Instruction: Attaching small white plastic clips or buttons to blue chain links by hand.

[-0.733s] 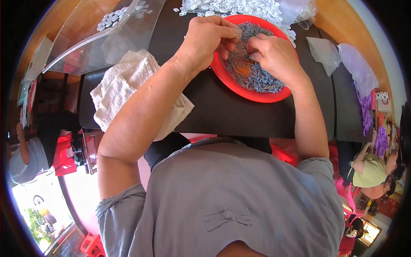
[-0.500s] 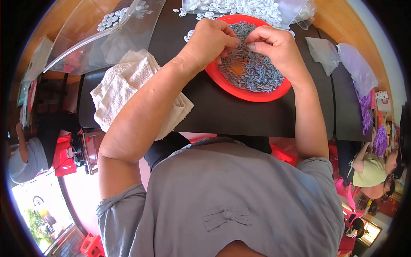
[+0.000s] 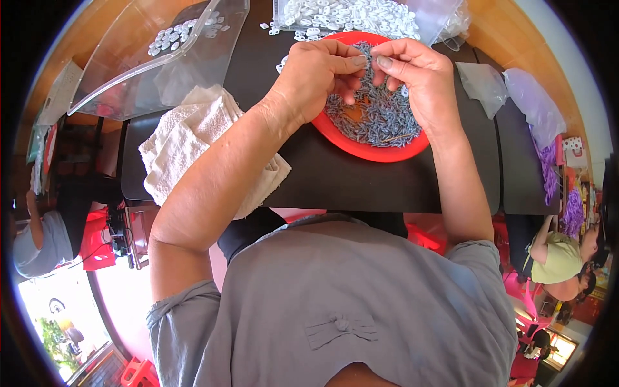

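Note:
Both my hands are raised over a red plastic plate (image 3: 380, 153) heaped with small grey-blue screws (image 3: 387, 116). My left hand (image 3: 316, 74) has thumb and forefinger pinched together above the heap, its other fingers curled below. Facing it almost tip to tip, my right hand (image 3: 422, 74) pinches in the same way. Whatever lies between the fingertips is too small to make out. A small white plastic piece (image 3: 404, 91) shows beside my right palm; I cannot tell whether the hand holds it or it rests on the screws.
Many white plastic pieces (image 3: 351, 14) fill a clear container behind the plate. A clear plastic bin (image 3: 122, 97) with several white pieces stands left, beside a folded cream cloth (image 3: 187, 138). Clear bags (image 3: 483, 84) lie right. Other people (image 3: 558, 255) are at both sides.
My hands have turned slightly, with the right fingers raised and more spread. The white piece beside my right palm has come into sight. The whole view has shifted slightly, with the table lower.

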Demonstrator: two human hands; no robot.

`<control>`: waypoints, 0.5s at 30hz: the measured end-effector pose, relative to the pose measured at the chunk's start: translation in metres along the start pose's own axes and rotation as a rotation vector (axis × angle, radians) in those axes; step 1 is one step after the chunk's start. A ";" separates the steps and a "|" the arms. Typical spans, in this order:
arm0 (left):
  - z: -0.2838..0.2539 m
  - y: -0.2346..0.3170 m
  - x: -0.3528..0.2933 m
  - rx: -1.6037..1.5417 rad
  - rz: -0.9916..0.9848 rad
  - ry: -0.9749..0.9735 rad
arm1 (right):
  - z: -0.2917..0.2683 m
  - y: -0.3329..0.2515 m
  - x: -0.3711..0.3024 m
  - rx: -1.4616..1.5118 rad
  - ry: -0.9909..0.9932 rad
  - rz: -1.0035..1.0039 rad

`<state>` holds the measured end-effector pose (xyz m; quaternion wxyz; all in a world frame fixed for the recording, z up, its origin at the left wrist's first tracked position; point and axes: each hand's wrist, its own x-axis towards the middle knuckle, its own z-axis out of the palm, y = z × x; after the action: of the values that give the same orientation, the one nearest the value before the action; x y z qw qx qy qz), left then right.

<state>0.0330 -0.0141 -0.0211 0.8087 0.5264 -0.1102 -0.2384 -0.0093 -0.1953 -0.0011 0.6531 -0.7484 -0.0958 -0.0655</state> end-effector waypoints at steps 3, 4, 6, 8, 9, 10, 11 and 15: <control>0.001 0.000 0.000 -0.001 0.018 0.015 | 0.002 -0.002 -0.001 -0.010 0.007 -0.030; 0.003 0.000 -0.001 -0.001 0.018 0.015 | 0.004 -0.002 -0.002 -0.010 0.007 -0.029; 0.005 0.001 -0.002 0.033 0.045 0.028 | 0.007 -0.003 -0.003 -0.099 0.069 -0.082; 0.006 0.000 -0.003 0.041 0.059 0.038 | 0.009 -0.002 -0.004 -0.151 0.080 -0.098; 0.006 0.000 -0.003 0.049 0.072 0.047 | 0.010 -0.002 -0.005 -0.202 0.093 -0.115; 0.007 0.000 -0.003 0.048 0.071 0.047 | 0.011 -0.002 -0.005 -0.203 0.093 -0.114; 0.007 0.001 -0.004 0.069 0.082 0.055 | 0.012 -0.002 -0.006 -0.235 0.103 -0.147; 0.010 0.001 -0.006 0.078 0.091 0.070 | 0.013 0.001 -0.006 -0.325 0.112 -0.298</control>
<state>0.0239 -0.0193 -0.0159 0.8009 0.5600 -0.1150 -0.1782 -0.0155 -0.1828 -0.0053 0.5113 -0.8164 -0.1570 -0.2175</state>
